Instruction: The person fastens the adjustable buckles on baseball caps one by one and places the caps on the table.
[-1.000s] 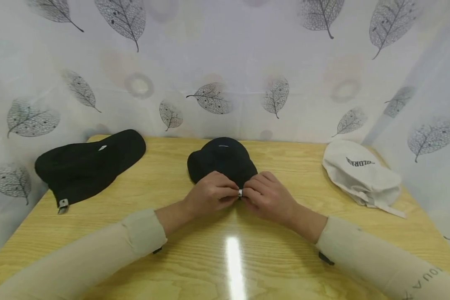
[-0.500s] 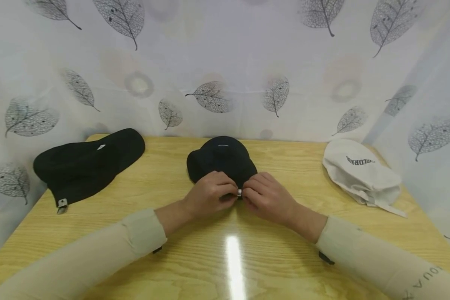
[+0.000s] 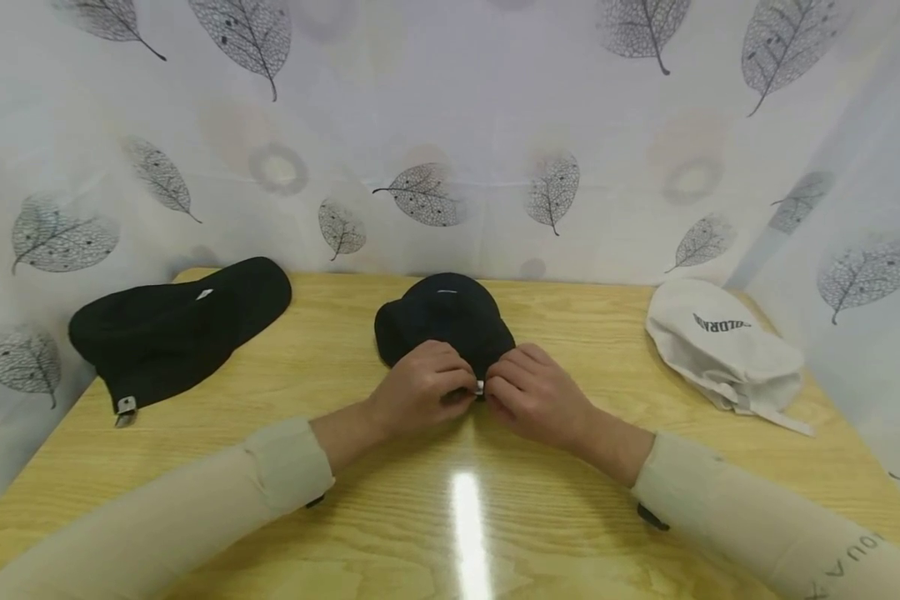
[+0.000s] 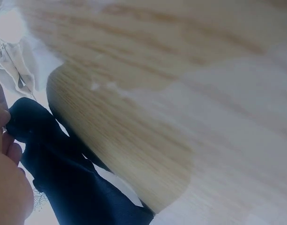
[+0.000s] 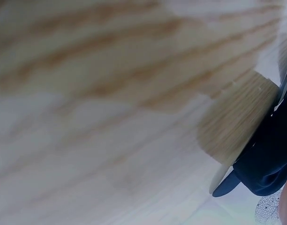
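Note:
A dark baseball cap (image 3: 450, 312) lies at the middle of the table, a short pale line on its crown. Both hands meet at the cap's near edge, around a small silver buckle (image 3: 480, 387) on its strap. From the left, my left hand (image 3: 425, 383) pinches the strap beside the buckle with thumb and fingers. On the other side my right hand (image 3: 536, 387) pinches the strap, its fingers curled. Most of the strap is hidden behind the fingers. In the left wrist view the cap (image 4: 73, 173) runs down from the fingertips; the right wrist view shows the cap (image 5: 270, 145) at its edge.
A black cap (image 3: 172, 329) with a metal strap clasp (image 3: 125, 410) lies at the left of the wooden table (image 3: 390, 533). At the right lies a cream cap (image 3: 720, 342) with dark lettering, its strap trailing. A leaf-patterned curtain (image 3: 480, 108) hangs behind the table.
Both hands stay at the cap's buckle, with only tiny finger movement. The caps have not moved on the table; the head view shifts very slightly.

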A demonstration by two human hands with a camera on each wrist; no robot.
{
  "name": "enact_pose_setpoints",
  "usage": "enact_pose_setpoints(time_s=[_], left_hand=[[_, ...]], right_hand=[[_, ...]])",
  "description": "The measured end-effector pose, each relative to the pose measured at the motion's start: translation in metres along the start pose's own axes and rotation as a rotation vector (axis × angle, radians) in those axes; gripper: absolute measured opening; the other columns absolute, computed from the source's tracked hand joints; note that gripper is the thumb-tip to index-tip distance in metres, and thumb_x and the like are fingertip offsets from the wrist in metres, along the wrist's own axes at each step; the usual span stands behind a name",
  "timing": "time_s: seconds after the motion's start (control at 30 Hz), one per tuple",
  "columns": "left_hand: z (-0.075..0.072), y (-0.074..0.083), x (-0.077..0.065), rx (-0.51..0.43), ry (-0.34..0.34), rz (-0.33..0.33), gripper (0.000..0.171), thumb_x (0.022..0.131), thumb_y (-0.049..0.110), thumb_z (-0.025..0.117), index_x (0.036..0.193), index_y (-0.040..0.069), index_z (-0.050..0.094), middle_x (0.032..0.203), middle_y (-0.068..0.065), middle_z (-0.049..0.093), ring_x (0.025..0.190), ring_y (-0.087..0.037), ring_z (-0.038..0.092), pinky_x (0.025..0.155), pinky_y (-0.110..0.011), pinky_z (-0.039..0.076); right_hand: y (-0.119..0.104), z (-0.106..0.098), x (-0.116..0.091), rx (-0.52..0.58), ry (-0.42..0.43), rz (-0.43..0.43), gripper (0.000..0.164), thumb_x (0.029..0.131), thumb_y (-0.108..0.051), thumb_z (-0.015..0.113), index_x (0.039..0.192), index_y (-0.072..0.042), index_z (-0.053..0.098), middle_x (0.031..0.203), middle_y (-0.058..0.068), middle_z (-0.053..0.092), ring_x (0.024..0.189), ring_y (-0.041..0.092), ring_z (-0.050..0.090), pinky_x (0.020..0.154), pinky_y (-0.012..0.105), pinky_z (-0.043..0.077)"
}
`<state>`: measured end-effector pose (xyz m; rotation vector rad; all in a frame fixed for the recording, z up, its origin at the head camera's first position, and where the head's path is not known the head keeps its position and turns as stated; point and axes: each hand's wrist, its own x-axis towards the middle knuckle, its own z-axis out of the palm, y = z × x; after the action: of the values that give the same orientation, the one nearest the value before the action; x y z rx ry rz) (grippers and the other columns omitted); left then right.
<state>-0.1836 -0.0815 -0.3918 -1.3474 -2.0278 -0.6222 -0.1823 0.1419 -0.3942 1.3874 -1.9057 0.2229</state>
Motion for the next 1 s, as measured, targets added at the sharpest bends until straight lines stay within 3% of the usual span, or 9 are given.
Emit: enact_pose_setpoints(time_s=[0.2, 0.47, 0.7, 1.0], left_hand=[[0.0010, 0.0012, -0.0001, -0.013, 0.006, -0.010, 0.008, 0.076, 0.006, 0.081, 0.079, 0.010, 0.075, 0.083, 0.001, 0.071, 0.079, -0.014, 0.065, 0.080, -0.028, 0.053], [-0.0020, 0.0022, 0.0010, -0.030, -0.020, -0.034, 0.007, 0.087, 0.010, 0.071, 0.082, 0.010, 0.077, 0.085, 0.001, 0.073, 0.082, -0.013, 0.068, 0.081, -0.028, 0.054], [-0.0038, 0.0027, 0.0012, -0.055, -0.018, -0.059, 0.007, 0.078, 0.005, 0.079, 0.078, 0.010, 0.074, 0.085, 0.001, 0.072, 0.080, -0.013, 0.067, 0.079, -0.027, 0.053], [-0.0026, 0.0024, 0.0012, -0.057, -0.012, -0.053, 0.010, 0.077, 0.003, 0.080, 0.078, 0.010, 0.073, 0.085, 0.001, 0.072, 0.080, -0.012, 0.066, 0.078, -0.026, 0.053]], right_hand=[[-0.0009, 0.0001, -0.0027, -0.024, -0.021, 0.005, 0.008, 0.088, -0.010, 0.063, 0.081, -0.007, 0.063, 0.087, 0.005, 0.065, 0.082, 0.024, 0.061, 0.081, 0.038, 0.049], [-0.0001, -0.0033, -0.0028, -0.041, -0.031, 0.026, 0.013, 0.091, -0.010, 0.054, 0.081, -0.007, 0.062, 0.089, 0.005, 0.066, 0.085, 0.024, 0.062, 0.081, 0.039, 0.049], [0.0007, -0.0054, -0.0001, -0.035, -0.052, 0.040, 0.013, 0.090, -0.010, 0.054, 0.080, -0.007, 0.061, 0.089, 0.006, 0.067, 0.085, 0.024, 0.062, 0.082, 0.040, 0.049], [0.0000, -0.0070, -0.0007, -0.033, -0.046, 0.041, 0.014, 0.089, -0.008, 0.049, 0.079, -0.007, 0.058, 0.089, 0.006, 0.066, 0.084, 0.024, 0.061, 0.081, 0.039, 0.049]])
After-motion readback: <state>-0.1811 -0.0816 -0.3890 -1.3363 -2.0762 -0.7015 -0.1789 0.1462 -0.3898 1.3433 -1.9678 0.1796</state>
